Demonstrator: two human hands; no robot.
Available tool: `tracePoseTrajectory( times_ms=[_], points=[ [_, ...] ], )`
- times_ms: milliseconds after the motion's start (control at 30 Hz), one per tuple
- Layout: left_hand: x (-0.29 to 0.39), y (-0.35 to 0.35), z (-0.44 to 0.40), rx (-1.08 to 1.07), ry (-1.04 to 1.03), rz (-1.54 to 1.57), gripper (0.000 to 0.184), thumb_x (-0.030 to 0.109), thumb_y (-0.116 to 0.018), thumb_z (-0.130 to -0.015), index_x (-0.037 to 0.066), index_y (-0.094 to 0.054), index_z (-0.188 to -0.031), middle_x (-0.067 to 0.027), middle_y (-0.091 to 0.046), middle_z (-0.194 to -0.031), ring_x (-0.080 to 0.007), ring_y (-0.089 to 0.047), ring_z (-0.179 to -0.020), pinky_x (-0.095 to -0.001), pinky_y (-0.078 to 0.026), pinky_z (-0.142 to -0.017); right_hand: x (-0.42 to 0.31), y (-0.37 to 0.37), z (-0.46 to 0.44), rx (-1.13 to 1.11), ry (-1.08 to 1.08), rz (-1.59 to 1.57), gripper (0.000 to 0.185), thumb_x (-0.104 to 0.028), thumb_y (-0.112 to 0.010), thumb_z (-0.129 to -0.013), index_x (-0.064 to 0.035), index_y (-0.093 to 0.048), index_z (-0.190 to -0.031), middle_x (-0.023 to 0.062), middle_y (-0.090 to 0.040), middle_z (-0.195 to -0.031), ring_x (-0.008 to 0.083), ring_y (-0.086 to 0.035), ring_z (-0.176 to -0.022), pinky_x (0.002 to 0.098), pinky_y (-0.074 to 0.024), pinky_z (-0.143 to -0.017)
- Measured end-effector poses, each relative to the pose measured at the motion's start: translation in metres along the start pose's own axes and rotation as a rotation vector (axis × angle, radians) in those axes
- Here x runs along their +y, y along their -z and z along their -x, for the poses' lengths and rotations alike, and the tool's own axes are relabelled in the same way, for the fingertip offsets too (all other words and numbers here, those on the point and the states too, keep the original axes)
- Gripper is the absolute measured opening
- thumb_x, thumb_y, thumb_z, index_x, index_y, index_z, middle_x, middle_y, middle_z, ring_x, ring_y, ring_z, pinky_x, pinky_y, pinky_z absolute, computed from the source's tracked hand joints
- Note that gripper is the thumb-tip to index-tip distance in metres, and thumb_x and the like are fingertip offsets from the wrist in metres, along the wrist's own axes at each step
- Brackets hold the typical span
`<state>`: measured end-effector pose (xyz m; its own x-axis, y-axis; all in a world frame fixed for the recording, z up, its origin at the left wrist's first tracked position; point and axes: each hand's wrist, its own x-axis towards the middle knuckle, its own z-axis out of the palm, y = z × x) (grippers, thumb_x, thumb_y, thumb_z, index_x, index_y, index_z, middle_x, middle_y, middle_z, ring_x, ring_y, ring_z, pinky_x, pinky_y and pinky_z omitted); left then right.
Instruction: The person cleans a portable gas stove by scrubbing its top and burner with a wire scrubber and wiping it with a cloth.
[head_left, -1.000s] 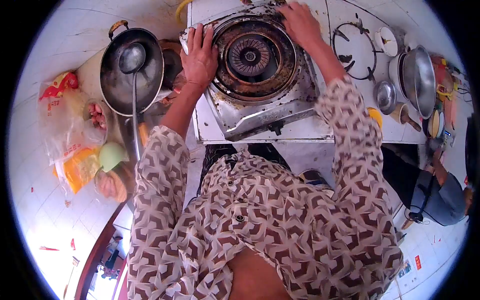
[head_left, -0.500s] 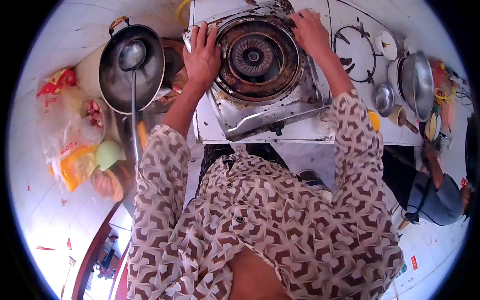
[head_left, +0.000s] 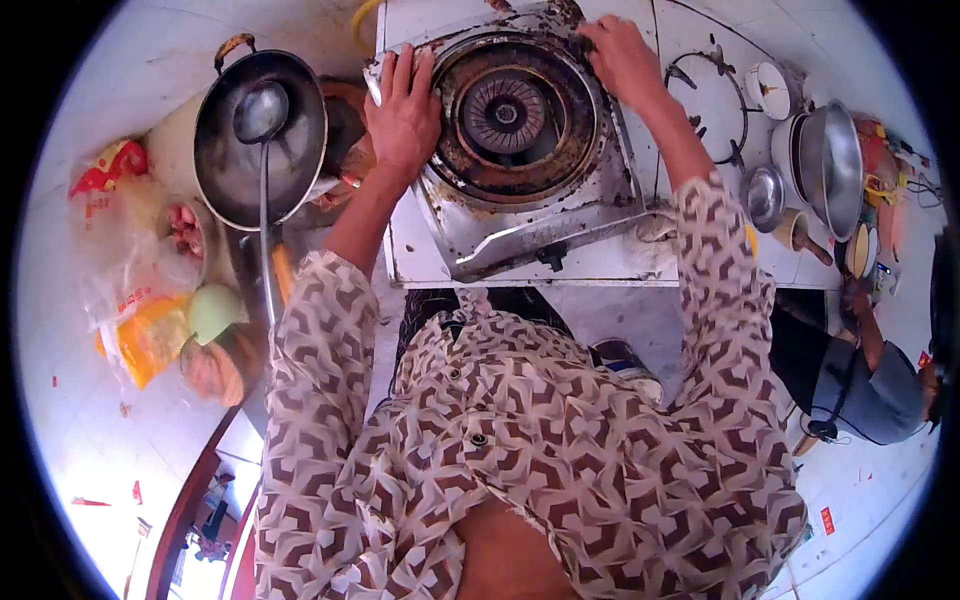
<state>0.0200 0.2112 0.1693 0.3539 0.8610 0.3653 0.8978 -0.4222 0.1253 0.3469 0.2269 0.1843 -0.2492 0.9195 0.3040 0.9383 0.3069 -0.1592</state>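
Observation:
A dirty, rust-stained gas stove (head_left: 575, 225) sits askew on the white tiled counter, its round burner (head_left: 507, 115) uncovered. My left hand (head_left: 403, 125) grips the stove's left rear side, palm down, with fingers over the pale metal edge. At the right rear corner, my right hand (head_left: 625, 65) has its fingers bent against the stove's dark edge; whether a small item is under the fingertips I cannot tell. To the right of the stove lies a black wire pan support (head_left: 740, 150).
On the left, a wok (head_left: 215, 170) holds a long metal ladle (head_left: 262, 112). Plastic bags (head_left: 110, 250), meat in a bowl and a pale green round item (head_left: 214, 313) lie nearby. Metal bowls (head_left: 835, 165) stand on the right. A co-worker (head_left: 865, 385) is at far right.
My right hand has shifted slightly away from me along the stove's rear corner, and its forearm has moved a little right. My left hand and the stove stay nearly as they were.

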Motion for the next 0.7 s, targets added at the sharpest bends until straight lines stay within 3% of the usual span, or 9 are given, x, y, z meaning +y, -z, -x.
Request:
tracePoseTrajectory(
  times_ms=[67, 167, 267, 333, 433, 533, 633, 700],
  points=[
    [-0.003, -0.002, 0.001, 0.029, -0.025, 0.033, 0.055, 0.022, -0.063, -0.086, 0.019, -0.048, -0.139, -0.0082, -0.042, -0.148, -0.0299, -0.037, -0.139, -0.0592, -0.041, -0.095, 0.001, -0.01, -0.034, 0.127, 0.03, 0.011, 0.035, -0.006, -0.066, -0.08, -0.0164, -0.061, -0.113, 0.0067, -0.056, -0.113, 0.0301, -0.054, -0.109, 0.0418, -0.052, -0.086],
    [-0.004, -0.002, 0.001, 0.035, -0.028, 0.026, 0.055, 0.022, -0.063, -0.086, 0.02, -0.048, -0.138, -0.0082, -0.042, -0.148, -0.0303, -0.037, -0.139, -0.059, -0.041, -0.095, -0.007, -0.024, -0.079, 0.094, -0.127, -0.042, 0.016, -0.007, -0.056, -0.08, -0.0056, -0.063, -0.094, 0.0169, -0.057, -0.103, 0.0368, -0.052, -0.102, 0.0464, -0.049, -0.082],
    [-0.004, -0.002, 0.001, 0.037, -0.03, 0.046, 0.055, 0.022, -0.063, -0.085, 0.02, -0.048, -0.138, -0.0081, -0.042, -0.148, -0.0307, -0.037, -0.138, -0.0588, -0.041, -0.095, -0.009, -0.013, -0.053, 0.045, -0.009, -0.005, 0.013, -0.007, -0.055, -0.083, -0.0051, -0.063, -0.092, 0.0168, -0.057, -0.103, 0.0369, -0.052, -0.101, 0.046, -0.0487, -0.083],
    [-0.003, -0.005, 0.003, 0.023, -0.018, 0.038, 0.055, 0.022, -0.063, -0.085, 0.02, -0.048, -0.138, -0.008, -0.042, -0.148, -0.0306, -0.037, -0.139, -0.0588, -0.042, -0.095, -0.02, 0.006, -0.005, 0.017, 0.021, -0.041, 0.038, -0.003, -0.066, -0.079, -0.0165, -0.061, -0.114, 0.0064, -0.055, -0.11, 0.03, -0.053, -0.109, 0.0417, -0.0511, -0.087],
    [-0.004, -0.006, 0.001, 0.017, -0.01, 0.04, 0.055, 0.022, -0.063, -0.086, 0.02, -0.048, -0.139, -0.0077, -0.041, -0.148, -0.0305, -0.037, -0.139, -0.0595, -0.042, -0.095, -0.026, 0.023, 0.042, -0.124, -0.041, -0.091, 0.041, -0.001, -0.066, -0.077, -0.0165, -0.06, -0.114, 0.0062, -0.054, -0.112, 0.0298, -0.052, -0.11, 0.0417, -0.0503, -0.089],
    [-0.003, -0.004, 0.004, -0.005, -0.006, 0.002, 0.057, 0.022, -0.062, -0.087, 0.022, -0.046, -0.142, -0.006, -0.039, -0.151, -0.0286, -0.035, -0.14, -0.0566, -0.043, -0.096, -0.021, 0.02, 0.022, -0.123, -0.027, -0.012, 0.041, -0.001, -0.066, -0.077, -0.0147, -0.06, -0.115, 0.0066, -0.053, -0.113, 0.03, -0.052, -0.111, 0.0416, -0.0501, -0.089],
    [-0.005, -0.004, 0.001, 0.016, -0.022, 0.026, 0.055, 0.022, -0.061, -0.088, 0.021, -0.046, -0.141, -0.0064, -0.04, -0.15, -0.03, -0.036, -0.14, -0.0593, -0.042, -0.096, -0.008, -0.016, -0.027, 0.157, 0.075, -0.031, 0.015, -0.007, -0.055, -0.084, -0.0038, -0.064, -0.096, 0.0166, -0.057, -0.102, 0.0375, -0.051, -0.101, 0.0474, -0.0484, -0.082],
    [-0.006, -0.005, 0.004, 0.023, -0.025, 0.053, 0.054, 0.022, -0.061, -0.087, 0.02, -0.047, -0.139, -0.0073, -0.04, -0.149, -0.0313, -0.036, -0.139, -0.0613, -0.041, -0.096, -0.016, -0.017, -0.029, 0.179, 0.031, -0.031, 0.018, -0.007, -0.056, -0.085, -0.0035, -0.066, -0.099, 0.0165, -0.057, -0.104, 0.0373, -0.052, -0.102, 0.0473, -0.0477, -0.085]
  ],
)
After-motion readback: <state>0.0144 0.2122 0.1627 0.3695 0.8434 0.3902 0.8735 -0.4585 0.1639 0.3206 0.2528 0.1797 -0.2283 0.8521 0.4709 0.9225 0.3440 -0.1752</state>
